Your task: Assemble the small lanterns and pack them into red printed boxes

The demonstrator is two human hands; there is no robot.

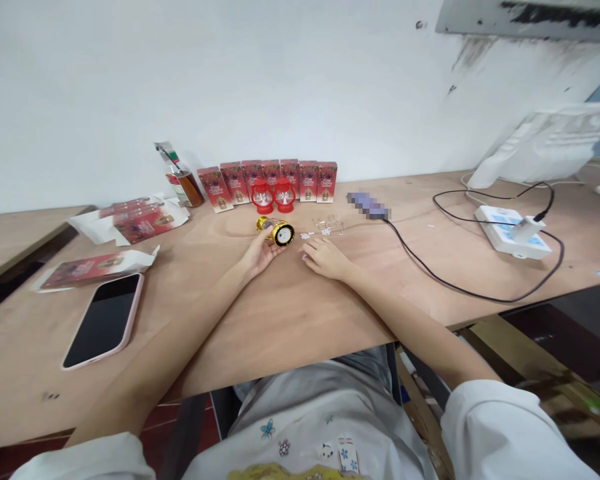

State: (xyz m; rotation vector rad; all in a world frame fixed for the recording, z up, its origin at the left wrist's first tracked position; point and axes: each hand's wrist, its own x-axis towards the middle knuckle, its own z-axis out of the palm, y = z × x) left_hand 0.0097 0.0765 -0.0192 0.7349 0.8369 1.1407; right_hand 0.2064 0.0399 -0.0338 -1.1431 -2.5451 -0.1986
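Observation:
A small gold lantern (276, 231) lies tipped on its side, its round black-and-white base turned toward me. My left hand (261, 255) is closed around its near side, thumb on top. Right of it, my right hand (326, 258) rests low over the table with fingers bent together; whatever is at its fingertips is too small to make out. Just beyond those fingers lie small white pieces (326, 232) and several thin wire handles (336, 224). Two red lanterns (263, 198) stand upright behind the gold one.
A row of red boxes (280, 175) stands along the wall, beside a bottle of brown liquid (187, 187). Flattened red boxes (143, 221) and a phone (105, 320) lie at left. At right, a black cable (430, 272) runs from a blurred purple object (366, 205) to a power strip (513, 233).

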